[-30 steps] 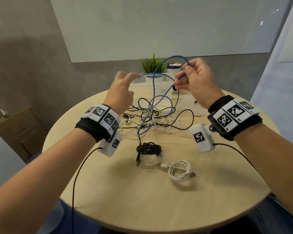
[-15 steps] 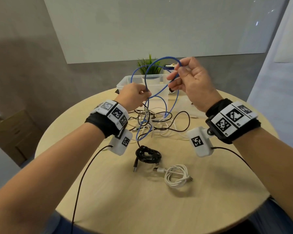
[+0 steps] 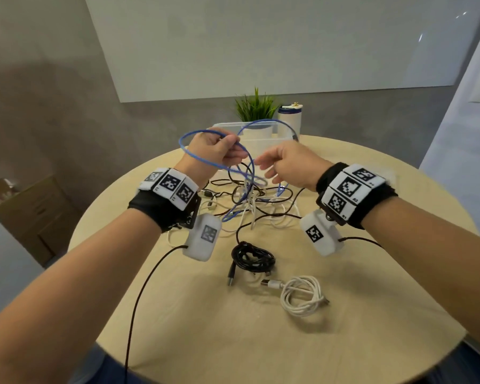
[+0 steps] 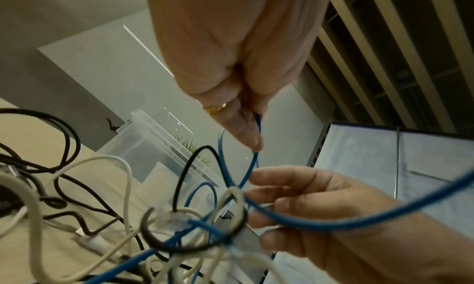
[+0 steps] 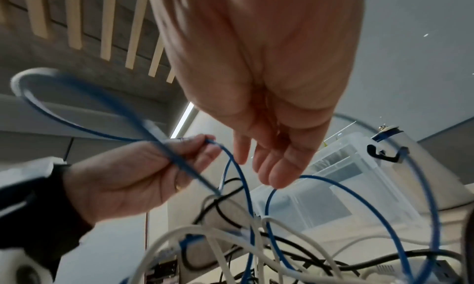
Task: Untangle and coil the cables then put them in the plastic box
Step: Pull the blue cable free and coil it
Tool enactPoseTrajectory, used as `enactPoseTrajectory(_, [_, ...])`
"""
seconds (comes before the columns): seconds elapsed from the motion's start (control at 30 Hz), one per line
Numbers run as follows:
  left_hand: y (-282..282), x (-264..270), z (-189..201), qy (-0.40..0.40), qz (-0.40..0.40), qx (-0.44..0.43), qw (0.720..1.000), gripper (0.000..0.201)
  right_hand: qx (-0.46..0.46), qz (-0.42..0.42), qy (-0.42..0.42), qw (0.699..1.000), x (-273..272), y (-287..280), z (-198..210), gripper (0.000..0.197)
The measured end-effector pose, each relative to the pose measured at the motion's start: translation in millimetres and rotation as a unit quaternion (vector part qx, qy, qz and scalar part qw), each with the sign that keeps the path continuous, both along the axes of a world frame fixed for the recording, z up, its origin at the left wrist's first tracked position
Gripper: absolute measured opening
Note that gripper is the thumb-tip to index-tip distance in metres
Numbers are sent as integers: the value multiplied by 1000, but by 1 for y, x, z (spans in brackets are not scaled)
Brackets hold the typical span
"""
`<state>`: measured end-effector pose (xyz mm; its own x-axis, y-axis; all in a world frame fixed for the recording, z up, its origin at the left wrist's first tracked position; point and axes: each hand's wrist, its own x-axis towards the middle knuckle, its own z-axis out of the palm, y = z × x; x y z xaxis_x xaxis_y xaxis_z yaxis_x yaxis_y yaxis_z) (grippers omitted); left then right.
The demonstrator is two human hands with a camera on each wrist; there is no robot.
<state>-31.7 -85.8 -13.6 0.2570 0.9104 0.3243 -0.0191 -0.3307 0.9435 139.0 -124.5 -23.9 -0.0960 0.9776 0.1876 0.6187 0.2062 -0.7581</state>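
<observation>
Left hand (image 3: 215, 151) pinches blue cable (image 3: 205, 162); right hand (image 3: 290, 167) fingers loose, holding nothing.

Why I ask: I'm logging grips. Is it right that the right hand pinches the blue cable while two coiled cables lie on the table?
Not quite: the left hand pinches the blue cable; the right hand is open, as the right wrist view shows. The coiled black cable and white cable do lie on the table.

A potted plant (image 3: 255, 108) and a white canister (image 3: 289, 117) stand on the round table (image 3: 372, 342).
</observation>
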Motion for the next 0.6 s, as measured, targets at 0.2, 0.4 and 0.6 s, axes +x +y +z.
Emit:
enactPoseTrajectory(0.2, [-8,-4,11,-88,-61,-4,994,22,-8,9,33,999,-16,9,-8,11])
enactPoseTrajectory(0.4, [-9,-19,13,-37,-46,23,998,17,6,-19,29,999,-8,9,4,24])
enactPoseTrajectory(0.6, [-10,-40,7,-50,-76,-39,995,22,-18,-30,190,981,9,-1,16,26])
